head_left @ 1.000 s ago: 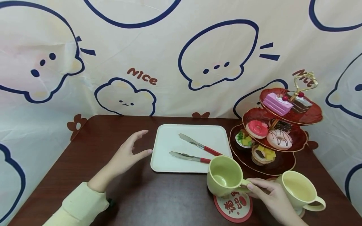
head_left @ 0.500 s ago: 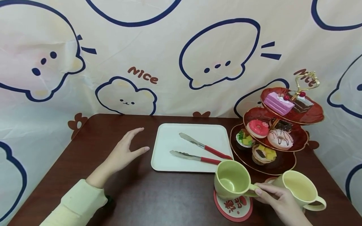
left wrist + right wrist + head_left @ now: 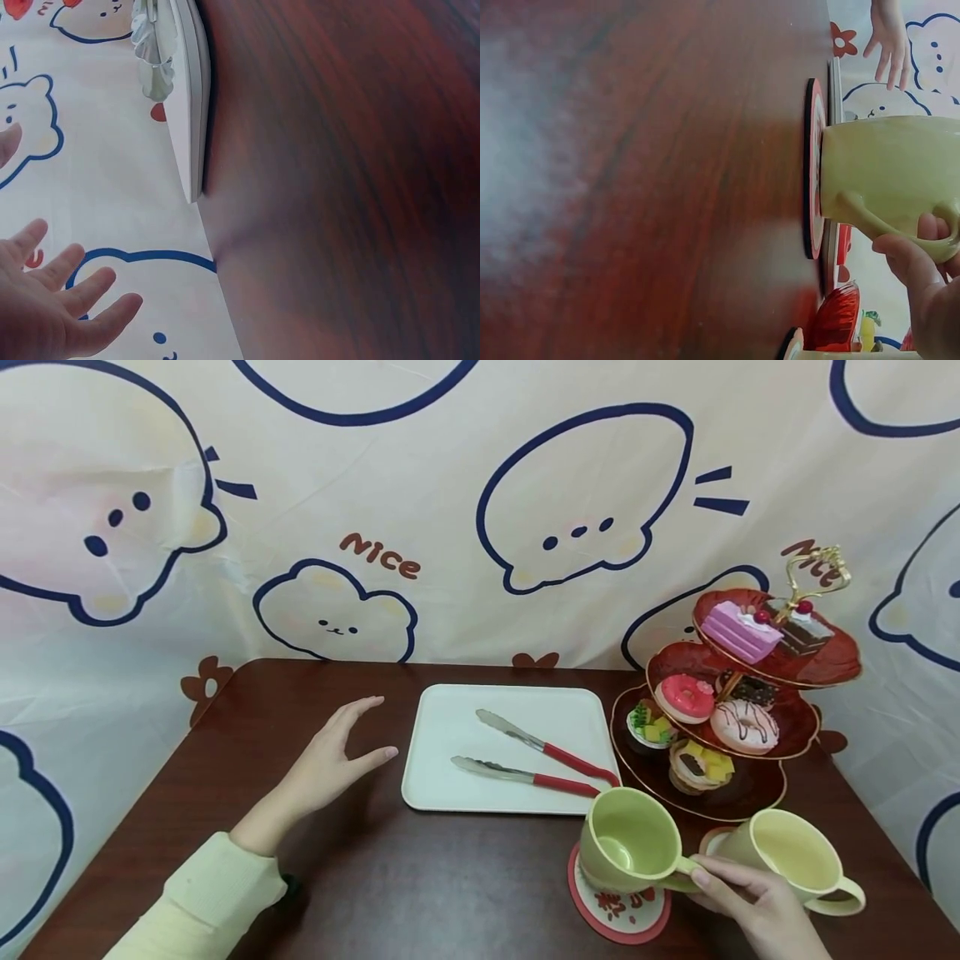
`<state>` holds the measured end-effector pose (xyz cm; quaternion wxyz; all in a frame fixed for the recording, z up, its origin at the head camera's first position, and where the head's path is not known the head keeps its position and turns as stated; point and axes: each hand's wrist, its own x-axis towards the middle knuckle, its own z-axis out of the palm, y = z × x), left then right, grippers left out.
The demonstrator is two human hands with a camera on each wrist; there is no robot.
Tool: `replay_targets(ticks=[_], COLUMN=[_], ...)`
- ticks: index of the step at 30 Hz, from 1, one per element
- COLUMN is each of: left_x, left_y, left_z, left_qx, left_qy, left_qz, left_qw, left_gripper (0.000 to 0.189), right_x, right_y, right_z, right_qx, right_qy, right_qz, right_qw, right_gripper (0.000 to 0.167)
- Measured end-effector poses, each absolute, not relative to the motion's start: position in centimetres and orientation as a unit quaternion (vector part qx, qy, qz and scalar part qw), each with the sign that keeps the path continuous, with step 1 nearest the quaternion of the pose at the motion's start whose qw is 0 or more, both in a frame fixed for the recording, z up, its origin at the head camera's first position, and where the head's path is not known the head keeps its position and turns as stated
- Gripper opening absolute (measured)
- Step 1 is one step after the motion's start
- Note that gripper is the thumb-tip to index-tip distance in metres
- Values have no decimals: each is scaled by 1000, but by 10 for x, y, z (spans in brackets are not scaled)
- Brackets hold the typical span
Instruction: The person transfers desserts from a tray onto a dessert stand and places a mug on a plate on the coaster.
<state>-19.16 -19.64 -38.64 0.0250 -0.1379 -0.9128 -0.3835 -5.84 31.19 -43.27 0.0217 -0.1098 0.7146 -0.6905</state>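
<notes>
My right hand [image 3: 757, 897] pinches the handle of a light green mug [image 3: 626, 847]. Inside, the mug looks empty. It sits at a round red-rimmed coaster [image 3: 627, 928]; in the right wrist view the mug's base [image 3: 832, 165] is right up against the coaster, though full contact is hard to tell. Just right of my hand stands a second, paler mug [image 3: 795, 856] with liquid in it, partly on another coaster [image 3: 714, 841]. My left hand [image 3: 326, 768] hovers left of the white tray [image 3: 442, 718], fingers spread and holding nothing.
Metal tongs with red handles [image 3: 576, 763] lie spread on the tray, their joined end behind the green mug. A three-tier red stand [image 3: 832, 664] with toy-like cakes and doughnuts rises at the right. A printed cloth [image 3: 420, 468] hangs behind the dark wooden table [image 3: 420, 877].
The green mug has shifted right and slightly down with my right hand, off the tray's front edge and over the coaster. My left hand has drawn back slightly from the tray.
</notes>
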Motion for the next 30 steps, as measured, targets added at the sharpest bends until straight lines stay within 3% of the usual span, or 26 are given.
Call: replay_targets(ticks=[11, 17, 19, 24, 30], left_x=[-192, -194, -194, -194, -196], left_y=[-198, -197, -196, -196, -193], left_z=[-388, -386, -385, -377, -353], left_qx=[-140, -150, -155, -165, -175], left_qy=[-915, -916, -917, -927, -949], left_qz=[-379, -372, -365, -337, -260], left_qw=[21, 24, 24, 17, 22], left_gripper=[79, 79, 80, 84, 87], right_x=[-55, -55, -55, -56, -78], right_y=[316, 313, 313, 313, 301], right_z=[-429, -422, -415, -388, -339], right_qx=[-56, -9, -13, -78, -175], right_qy=[754, 862, 909, 954, 935], right_qz=[-653, -505, -417, -288, -247], right_qw=[49, 28, 18, -34, -187], right_gripper=[49, 21, 23, 35, 46])
